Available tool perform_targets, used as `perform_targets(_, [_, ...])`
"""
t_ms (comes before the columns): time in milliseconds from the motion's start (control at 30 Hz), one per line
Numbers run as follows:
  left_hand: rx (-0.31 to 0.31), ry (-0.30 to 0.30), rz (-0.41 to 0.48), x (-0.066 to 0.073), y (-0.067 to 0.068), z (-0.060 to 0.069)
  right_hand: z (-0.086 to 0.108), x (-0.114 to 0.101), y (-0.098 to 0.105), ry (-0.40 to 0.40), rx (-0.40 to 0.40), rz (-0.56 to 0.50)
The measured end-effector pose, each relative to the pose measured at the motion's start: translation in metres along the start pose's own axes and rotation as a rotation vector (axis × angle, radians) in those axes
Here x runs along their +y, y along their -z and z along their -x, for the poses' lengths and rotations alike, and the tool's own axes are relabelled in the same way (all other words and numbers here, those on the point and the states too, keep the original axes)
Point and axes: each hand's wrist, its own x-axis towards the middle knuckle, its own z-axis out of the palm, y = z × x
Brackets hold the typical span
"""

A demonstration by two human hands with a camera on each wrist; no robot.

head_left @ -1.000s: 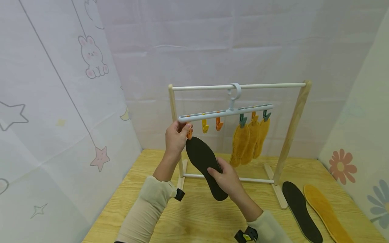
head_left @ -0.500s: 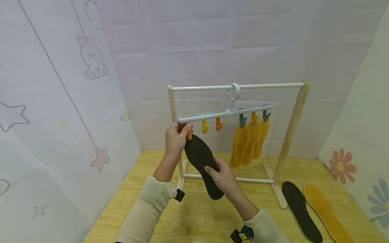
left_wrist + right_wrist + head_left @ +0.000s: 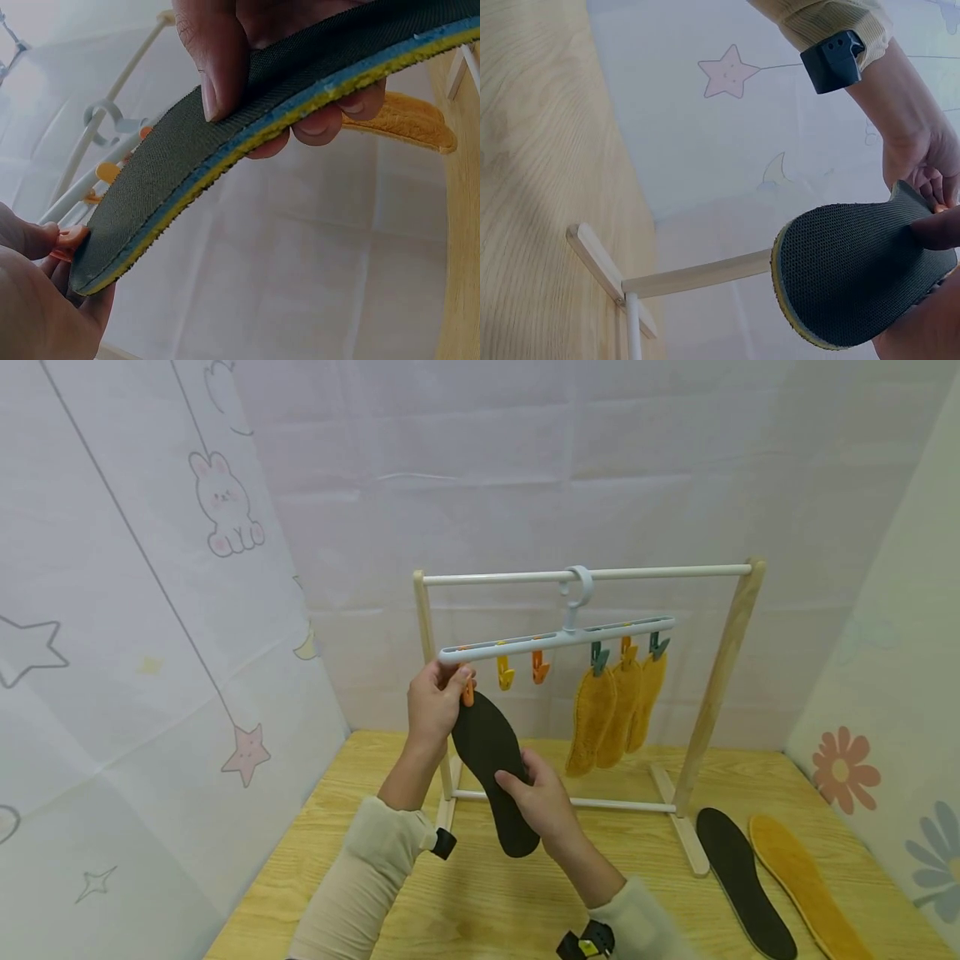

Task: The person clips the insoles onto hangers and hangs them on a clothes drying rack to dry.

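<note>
My left hand (image 3: 435,702) pinches the orange clip (image 3: 468,692) at the left end of the pale hanger (image 3: 510,647). A dark insole (image 3: 491,760) has its top end at that clip; in the left wrist view the insole (image 3: 142,184) meets the orange clip (image 3: 70,241), though whether the clip bites it I cannot tell. My right hand (image 3: 543,802) grips the insole's lower half, thumb on the dark face, fingers behind. Its edge shows blue and yellow layers. A yellow clip (image 3: 506,673) and another orange clip (image 3: 540,668) hang with nothing in them.
Three tan insoles (image 3: 595,718) hang from clips on the hanger's right half. The wooden rack (image 3: 723,685) stands on the table (image 3: 360,877). Another dark insole (image 3: 744,881) and a tan insole (image 3: 806,885) lie at the table's right. Patterned cloth walls stand behind and at both sides.
The right hand has moved left with the insole's lower end, so the insole hangs more upright. Its top has risen slightly against the orange clip. The left hand has stayed in place.
</note>
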Motion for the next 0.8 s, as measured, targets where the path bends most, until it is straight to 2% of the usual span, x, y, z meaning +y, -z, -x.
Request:
perform_targets(300, [-0.014,0.001,-0.003,0.001,0.000,0.001,-0.001,0.004,-0.004,-0.013,-0.002,-0.046])
perform_targets(567, [-0.022,0.033,0.006,0.001,0.001,0.003,0.000,0.008,-0.010,-0.026,0.003,-0.038])
perform_targets(800, [-0.077,0.045,0.076,-0.002,0.005,0.003,-0.002,0.014,-0.007,-0.029,-0.019,-0.022])
